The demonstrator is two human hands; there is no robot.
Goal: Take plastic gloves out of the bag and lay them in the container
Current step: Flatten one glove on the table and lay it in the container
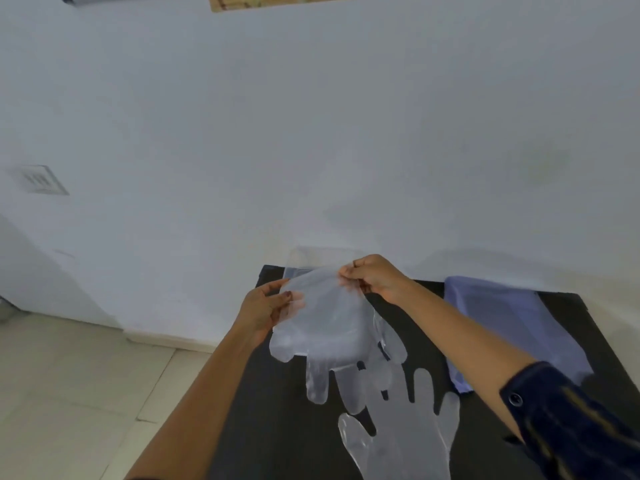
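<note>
Both hands hold one clear plastic glove (325, 327) by its cuff above a black table (277, 427). My left hand (266, 310) pinches the cuff's left edge, and my right hand (372, 277) pinches its top right edge. The glove's fingers hang down toward the table. A second clear glove (408, 431) lies flat on the table nearer to me, fingers pointing away. A clear container (304, 261) sits at the table's far edge, mostly hidden behind the held glove. A bluish plastic bag (512, 323) lies to the right on the table.
A white wall stands just behind the table. Pale floor tiles (86, 393) lie to the left, below the table's left edge. A vent plate (40, 180) is on the wall at the left.
</note>
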